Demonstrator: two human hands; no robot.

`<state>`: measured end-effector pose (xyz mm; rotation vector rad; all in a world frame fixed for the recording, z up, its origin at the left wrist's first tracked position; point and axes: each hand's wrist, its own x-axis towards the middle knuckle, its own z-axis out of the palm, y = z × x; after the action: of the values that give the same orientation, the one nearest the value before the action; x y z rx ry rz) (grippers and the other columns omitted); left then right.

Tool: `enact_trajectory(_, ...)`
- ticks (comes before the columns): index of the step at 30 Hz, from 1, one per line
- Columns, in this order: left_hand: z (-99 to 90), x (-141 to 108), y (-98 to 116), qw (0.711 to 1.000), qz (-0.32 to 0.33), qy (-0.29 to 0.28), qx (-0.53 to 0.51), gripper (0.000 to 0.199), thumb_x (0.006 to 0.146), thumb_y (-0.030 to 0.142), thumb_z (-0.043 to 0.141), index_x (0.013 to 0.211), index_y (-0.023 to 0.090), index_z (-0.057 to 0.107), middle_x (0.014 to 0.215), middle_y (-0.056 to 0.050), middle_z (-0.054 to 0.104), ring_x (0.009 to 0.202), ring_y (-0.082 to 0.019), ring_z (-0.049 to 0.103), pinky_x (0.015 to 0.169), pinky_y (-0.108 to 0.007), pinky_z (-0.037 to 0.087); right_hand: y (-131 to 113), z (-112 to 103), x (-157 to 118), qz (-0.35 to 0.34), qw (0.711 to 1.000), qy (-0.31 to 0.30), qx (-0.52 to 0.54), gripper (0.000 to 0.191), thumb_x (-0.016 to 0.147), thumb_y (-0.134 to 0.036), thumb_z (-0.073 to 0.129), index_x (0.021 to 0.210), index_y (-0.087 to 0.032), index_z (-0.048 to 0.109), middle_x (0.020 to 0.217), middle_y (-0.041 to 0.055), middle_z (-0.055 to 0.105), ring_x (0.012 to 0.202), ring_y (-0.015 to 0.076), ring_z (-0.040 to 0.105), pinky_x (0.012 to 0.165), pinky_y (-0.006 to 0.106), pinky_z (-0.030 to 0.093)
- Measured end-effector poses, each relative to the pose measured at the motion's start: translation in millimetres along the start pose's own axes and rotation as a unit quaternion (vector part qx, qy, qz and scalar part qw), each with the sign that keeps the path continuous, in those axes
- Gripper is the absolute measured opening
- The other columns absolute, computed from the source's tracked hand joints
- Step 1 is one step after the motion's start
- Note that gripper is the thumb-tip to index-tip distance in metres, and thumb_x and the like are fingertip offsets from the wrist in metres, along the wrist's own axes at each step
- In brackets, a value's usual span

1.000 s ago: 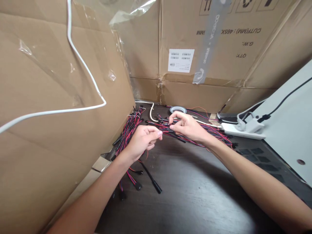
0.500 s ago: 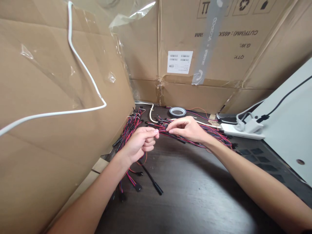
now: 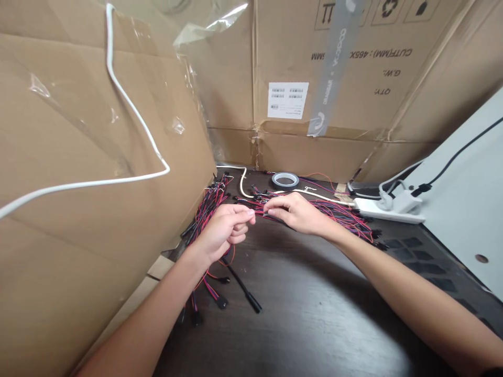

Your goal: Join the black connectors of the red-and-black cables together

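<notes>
- Left hand [image 3: 228, 230]: fingers clamped on a thin red wire [image 3: 260, 211].
- Right hand [image 3: 301, 214]: fingers at the wire's right side; grip cannot be determined.
- Wire axis: left to right, between both hands, over the table [image 3: 314, 309].

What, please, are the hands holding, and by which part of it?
The left hand pinches a thin red wire; the right hand, facing it, pinches a small dark piece. Whether each is held by its end or middle cannot be told.
</notes>
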<state>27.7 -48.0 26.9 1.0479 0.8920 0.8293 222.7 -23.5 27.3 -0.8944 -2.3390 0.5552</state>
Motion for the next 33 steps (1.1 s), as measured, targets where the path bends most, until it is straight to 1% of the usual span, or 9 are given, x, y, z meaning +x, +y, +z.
enact_trajectory(4,-1.5,1.8,0.2,1.0,-0.01,-0.008,0.012,0.022,0.072,0.026,0.067,0.063,0.011,0.054,0.044,0.01,0.02,0.038,0.0,0.012,0.035,-0.013,0.012,-2.5,-0.8,-2.2,0.013,0.995,-0.085,-0.04,0.019,0.089,-0.014,0.045,0.097,-0.012,0.062,0.088,0.0059,0.066,0.076,0.0135,0.056,0.073,0.026,0.039)
enact_trajectory(7,-3.9,1.6,0.0,0.999,-0.02,-0.021,0.017,0.023,0.071,0.028,0.067,0.063,0.011,0.055,0.044,0.01,0.02,0.038,0.0,0.012,0.035,-0.013,0.011,-3.4,-2.4,-3.3,0.025,0.993,-0.115,-0.027,0.019,0.089,-0.014,0.044,0.099,-0.013,0.06,0.093,0.0054,0.064,0.08,0.0139,0.054,0.075,0.027,0.038)
enact_trajectory(11,-6.5,-0.1,-0.4,0.999,-0.025,-0.038,0.022,0.023,0.071,0.029,0.067,0.063,0.011,0.055,0.043,0.01,0.02,0.037,0.0,0.012,0.035,-0.014,0.011,-6.0,-6.2,-3.0,0.023,0.991,-0.131,0.022,0.016,0.088,-0.011,0.042,0.087,-0.011,0.058,0.08,0.0037,0.06,0.071,0.0117,0.05,0.068,0.024,0.037)
enact_trajectory(15,-6.7,0.2,-0.4,0.997,-0.033,-0.06,0.034,0.024,0.073,0.03,0.066,0.063,0.011,0.055,0.044,0.01,0.022,0.037,-0.001,0.012,0.035,-0.014,0.009,-9.0,-8.1,-3.3,0.051,0.988,-0.143,0.037,0.017,0.085,-0.009,0.042,0.076,-0.011,0.056,0.067,0.0014,0.055,0.062,0.0103,0.046,0.062,0.024,0.035)
enact_trajectory(21,-7.1,0.6,1.5,0.996,-0.041,-0.075,0.017,0.023,0.074,0.028,0.065,0.063,0.011,0.055,0.044,0.01,0.021,0.037,-0.001,0.012,0.035,-0.014,0.01,-5.6,-7.1,-3.2,0.056,0.982,-0.119,0.134,0.013,0.08,-0.015,0.044,0.076,-0.011,0.055,0.066,0.0003,0.05,0.062,0.01,0.041,0.059,0.023,0.032)
enact_trajectory(24,-7.3,-0.9,2.9,0.995,-0.044,-0.091,0.0,0.023,0.074,0.028,0.065,0.062,0.011,0.054,0.044,0.01,0.019,0.037,-0.001,0.012,0.035,-0.013,0.01,-4.3,-7.0,-4.3,0.055,0.969,-0.117,0.209,0.008,0.072,-0.016,0.047,0.074,-0.011,0.053,0.065,-0.0013,0.046,0.059,0.0088,0.037,0.056,0.022,0.03)
enact_trajectory(26,-7.8,-1.5,3.3,0.994,-0.043,-0.099,-0.011,0.022,0.075,0.027,0.065,0.062,0.011,0.054,0.044,0.01,0.018,0.037,-0.001,0.011,0.035,-0.013,0.011,-4.8,-7.0,-6.0,0.045,0.965,-0.13,0.224,0.013,0.063,-0.011,0.045,0.075,-0.012,0.05,0.062,-0.0035,0.041,0.055,0.0077,0.032,0.051,0.02,0.027)
enact_trajectory(29,-9.1,-1.2,3.1,0.993,-0.046,-0.102,-0.019,0.021,0.076,0.025,0.063,0.063,0.011,0.055,0.044,0.01,0.017,0.038,-0.001,0.01,0.035,-0.013,0.011,-5.2,-6.5,-8.5,0.005,0.982,-0.126,0.14,0.019,0.058,-0.006,0.042,0.074,-0.014,0.048,0.058,-0.0056,0.035,0.052,0.0067,0.028,0.049,0.02,0.024)
enact_trajectory(33,-9.6,-0.7,3.1,0.992,-0.058,-0.11,-0.025,0.021,0.077,0.025,0.061,0.063,0.012,0.053,0.045,0.01,0.015,0.038,-0.002,0.009,0.034,-0.012,0.011,-1.0,-6.1,-8.8,-0.09,0.992,-0.085,-0.027,0.018,0.064,-0.003,0.043,0.076,-0.014,0.049,0.061,-0.0036,0.04,0.055,0.0081,0.031,0.056,0.022,0.028)
